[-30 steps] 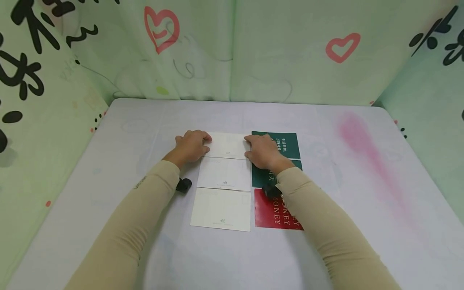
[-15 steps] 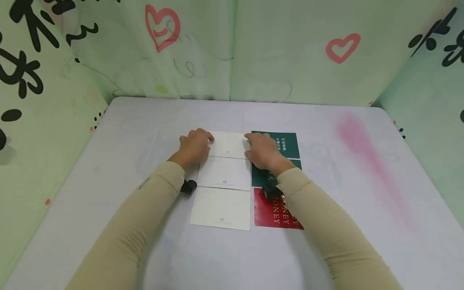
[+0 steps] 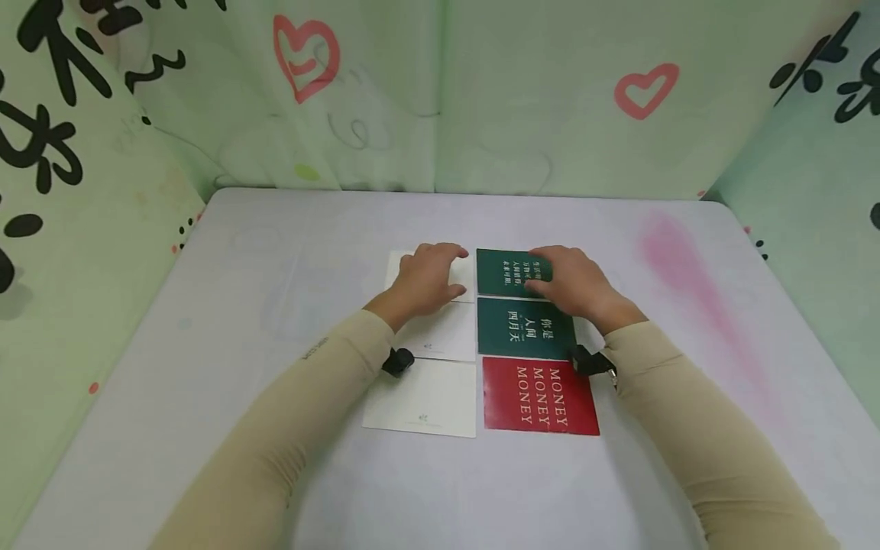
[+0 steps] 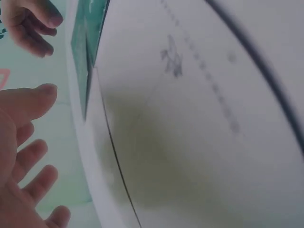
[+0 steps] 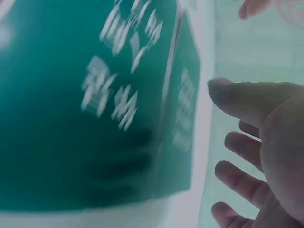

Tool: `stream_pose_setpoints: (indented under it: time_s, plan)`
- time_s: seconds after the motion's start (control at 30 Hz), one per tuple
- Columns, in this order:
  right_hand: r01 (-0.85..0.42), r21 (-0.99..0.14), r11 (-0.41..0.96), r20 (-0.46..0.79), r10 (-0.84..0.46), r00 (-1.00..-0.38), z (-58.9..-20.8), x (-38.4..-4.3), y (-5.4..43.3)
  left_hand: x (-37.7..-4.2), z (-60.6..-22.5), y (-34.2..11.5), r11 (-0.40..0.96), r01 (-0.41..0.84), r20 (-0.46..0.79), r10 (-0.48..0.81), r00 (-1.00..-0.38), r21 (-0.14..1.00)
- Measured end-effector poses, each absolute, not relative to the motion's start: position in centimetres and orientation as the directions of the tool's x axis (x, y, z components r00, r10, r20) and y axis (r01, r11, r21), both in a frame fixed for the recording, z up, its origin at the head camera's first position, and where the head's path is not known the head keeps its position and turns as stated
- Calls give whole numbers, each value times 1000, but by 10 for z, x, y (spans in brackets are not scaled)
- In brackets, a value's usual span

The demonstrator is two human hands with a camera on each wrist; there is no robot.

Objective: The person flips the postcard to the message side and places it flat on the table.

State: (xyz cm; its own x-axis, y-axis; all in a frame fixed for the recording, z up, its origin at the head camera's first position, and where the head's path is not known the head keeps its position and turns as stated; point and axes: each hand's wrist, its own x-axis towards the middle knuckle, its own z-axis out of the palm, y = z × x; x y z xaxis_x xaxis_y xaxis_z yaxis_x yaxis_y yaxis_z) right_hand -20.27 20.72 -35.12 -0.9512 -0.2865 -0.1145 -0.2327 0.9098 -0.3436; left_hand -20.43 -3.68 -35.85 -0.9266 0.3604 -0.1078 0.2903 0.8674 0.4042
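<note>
In the head view, my left hand is over the far white card, its thumb and fingers apart and pointing at the far green card. The left wrist view shows spread fingers with nothing between them. My right hand covers the right end of that far green card. In the right wrist view its thumb and fingers stand apart and hold nothing. Nearer lie a second green card with white characters and a red card reading MONEY.
Two more white cards, the middle one and the near one, form the left column with the far one. All lie on a white-covered table with a pink smear at right. A green curtain stands behind.
Both hands have moved right: my left hand from the far white card's left edge to over it, my right hand from its right edge to the far green card's right end. The cards stay put.
</note>
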Motion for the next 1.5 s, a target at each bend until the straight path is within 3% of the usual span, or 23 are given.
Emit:
stream_pose_setpoints:
  time_s: [0.37, 0.9, 1.17, 1.5]
  plan:
    - [-187, -298, 936, -249, -266, -931, -364, -209, 224, -216, -374, 5, 879, 301, -164, 381, -910, 371]
    - [-182, -305, 935, -278, -270, -922, -360, -209, 228, -218, -375, 12, 885, 317, -197, 397, -897, 341]
    - [-209, -296, 932, -262, -289, -921, -362, -205, 231, -215, -371, 12, 869, 420, -190, 473, -860, 262]
    - [-283, -316, 906, -165, -346, -924, -362, -198, 238, -216, -369, 9, 846, 449, -180, 508, -842, 290]
